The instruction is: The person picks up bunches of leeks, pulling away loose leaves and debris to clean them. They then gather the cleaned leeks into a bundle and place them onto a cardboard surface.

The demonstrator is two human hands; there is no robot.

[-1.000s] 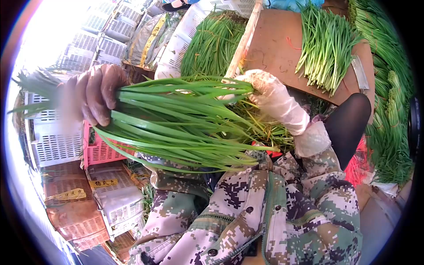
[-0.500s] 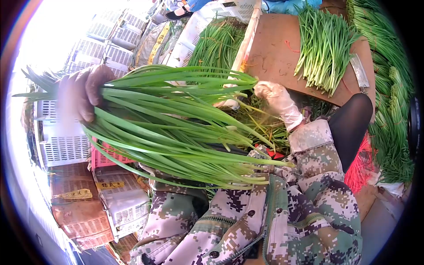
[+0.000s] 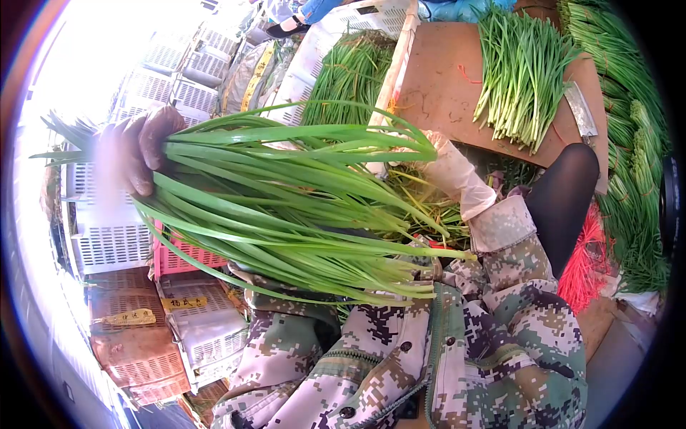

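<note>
My left hand [image 3: 146, 146], in a dark, soiled glove, is closed around the leafy end of a large bunch of garlic chives [image 3: 286, 207]. The bunch spreads sideways over my lap, its pale stalk ends to the right. My right hand [image 3: 451, 171], in a thin pale glove, is at the upper stalks, where a few long leaves bend back in a loop. Those leaves cover its fingers, so its grip is hidden. Below that hand lie loose yellowish trimmings [image 3: 421, 189].
A brown board [image 3: 436, 79] bears a chive bundle [image 3: 520, 79] and a flat metal blade [image 3: 580, 111]. More bundles [image 3: 643, 157] line the right side, near red string [image 3: 587, 261]. A white crate [image 3: 296, 79] holds greens; stacked crates [image 3: 114, 243] stand left. Another person's foot [image 3: 287, 27] shows at the top.
My right hand has shifted slightly, and its fingers are now behind the leaves. The upper stalks there have bent into a loop. My left hand keeps its hold, nearly still.
</note>
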